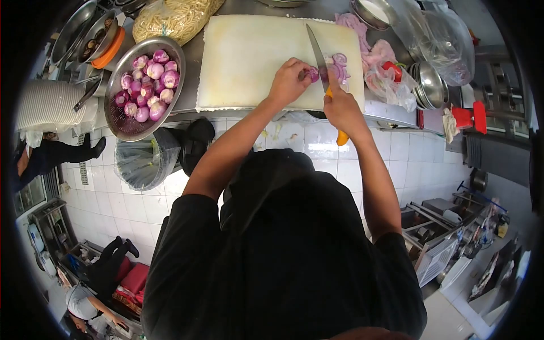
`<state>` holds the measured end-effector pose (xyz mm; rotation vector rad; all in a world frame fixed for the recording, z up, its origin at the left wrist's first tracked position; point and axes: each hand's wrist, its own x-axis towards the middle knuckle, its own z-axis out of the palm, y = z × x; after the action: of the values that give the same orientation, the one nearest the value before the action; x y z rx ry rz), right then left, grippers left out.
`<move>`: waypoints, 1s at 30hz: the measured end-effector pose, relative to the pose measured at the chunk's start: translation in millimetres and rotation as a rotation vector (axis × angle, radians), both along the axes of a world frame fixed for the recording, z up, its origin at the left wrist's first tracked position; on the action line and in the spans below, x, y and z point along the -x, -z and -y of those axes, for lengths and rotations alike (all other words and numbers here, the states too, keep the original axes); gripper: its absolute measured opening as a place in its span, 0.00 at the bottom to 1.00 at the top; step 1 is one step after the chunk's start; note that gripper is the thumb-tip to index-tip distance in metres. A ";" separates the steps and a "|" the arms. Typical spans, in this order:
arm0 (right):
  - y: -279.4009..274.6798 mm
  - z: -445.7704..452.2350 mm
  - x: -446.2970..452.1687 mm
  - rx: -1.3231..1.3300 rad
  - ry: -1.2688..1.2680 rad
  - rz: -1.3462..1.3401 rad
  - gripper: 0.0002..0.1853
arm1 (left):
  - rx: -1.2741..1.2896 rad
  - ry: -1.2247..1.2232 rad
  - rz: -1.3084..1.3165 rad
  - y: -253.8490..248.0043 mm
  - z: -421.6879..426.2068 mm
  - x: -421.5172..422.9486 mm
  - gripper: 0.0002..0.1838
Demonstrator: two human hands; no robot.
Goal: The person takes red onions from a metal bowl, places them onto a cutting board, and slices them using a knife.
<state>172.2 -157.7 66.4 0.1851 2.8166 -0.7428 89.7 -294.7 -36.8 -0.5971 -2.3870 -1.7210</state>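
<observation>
My right hand (344, 110) is wrapped round the yellow handle of a large knife (317, 51), whose blade lies over the right part of a white cutting board (243, 62). Just left of the blade, my left hand (291, 82) has its fingers bent onto a piece of purple onion (311, 73). Sliced onion rings (340, 67) lie on the board to the right of the blade. A steel colander (126, 63) full of peeled purple onions (148, 88) stands left of the board.
A bag of noodles (170, 21) lies behind the colander. Steel bowls (432, 85), plastic bags (439, 42) and a pink cloth (354, 28) are on the right. Below the counter's left part is a lined bin (141, 161). Other people (85, 303) are at the far left.
</observation>
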 end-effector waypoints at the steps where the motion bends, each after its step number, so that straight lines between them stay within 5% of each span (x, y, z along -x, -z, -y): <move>1: 6.2 2.4 4.6 0.007 0.003 -0.014 0.36 | 0.005 -0.007 -0.023 -0.9 -0.3 0.8 0.09; 5: 38.2 -8.0 30.7 0.038 -0.014 -0.073 0.36 | 0.038 -0.008 -0.100 0.5 -0.7 -0.7 0.09; 10: 3.9 -7.2 30.7 0.036 -0.047 0.013 0.36 | 0.033 -0.029 -0.168 2.0 -0.1 -1.7 0.08; 13: 29.2 8.2 25.2 0.014 -0.074 -0.194 0.35 | 0.028 -0.029 -0.137 4.1 0.2 -2.1 0.07; 14: 28.1 4.5 32.8 -0.016 -0.004 -0.033 0.35 | 0.032 -0.026 -0.136 6.0 0.4 -2.1 0.07; 25: 36.2 -2.6 31.0 0.008 -0.069 -0.141 0.37 | 0.024 -0.001 -0.123 4.0 0.7 -1.3 0.06; 30: 5.7 -8.3 31.3 0.044 -0.040 0.016 0.38 | 0.024 0.009 -0.075 0.7 0.5 -2.1 0.06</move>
<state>140.9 -149.3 60.7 0.1264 2.7773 -0.7899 91.8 -295.2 -37.5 -0.6651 -2.3606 -1.6453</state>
